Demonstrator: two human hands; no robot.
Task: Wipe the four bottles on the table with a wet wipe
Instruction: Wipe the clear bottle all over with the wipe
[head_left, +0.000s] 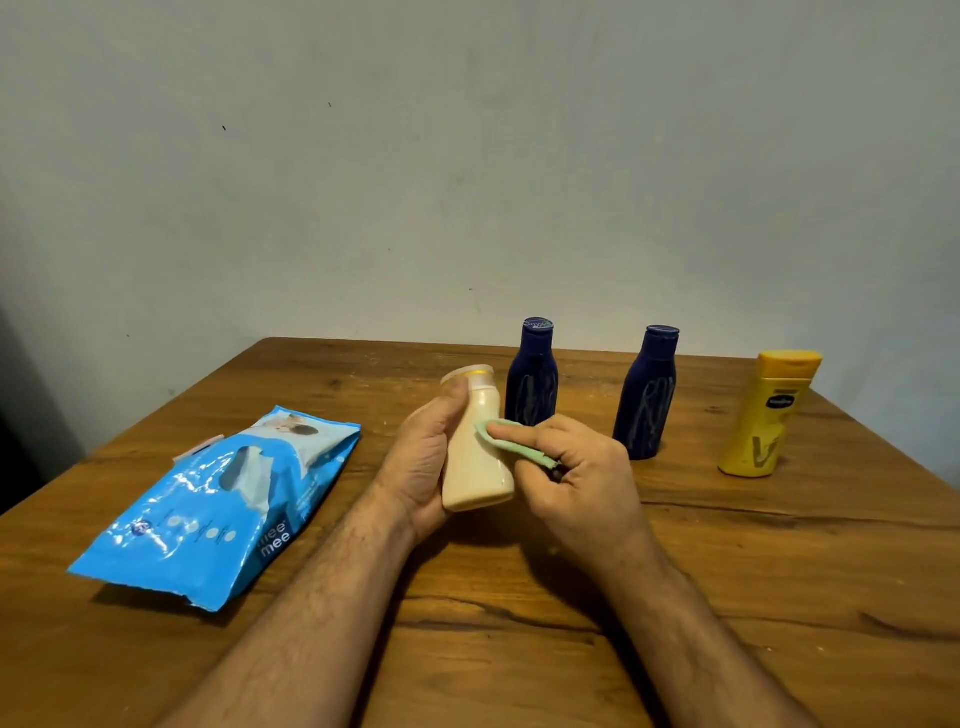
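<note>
**Cream bottle under the wipe, three bottles standing behind**

Pale grey wall (467, 156) backs a wooden counter (779, 571) with dark grain lines running across it. Your left hand (421, 467) grips the cream bottle (475, 457), lifted off the counter and tilted, cap pointing up and away from you, its base near your palm; your thumb lies up by the cap and your fingers curl behind the body. Your right hand (582, 473) pinches a folded green wet wipe (511, 441), with the forefinger stretched out and pressing the wipe against the side of the cream bottle while the other fingers curl in.

Behind your hands, two dark blue bottles stand upright: the left blue bottle (532, 384) just beyond the cream bottle, the right blue bottle (647, 400) apart from it to the right. Both show pale streaks on their fronts. Farther right, well apart, a yellow bottle (766, 415) stands on the counter, leaning slightly in this wide view.

To your left, a blue wet-wipe pack (208, 509) lies flat on the counter, its flap open and a white wipe showing in the slot.
</note>
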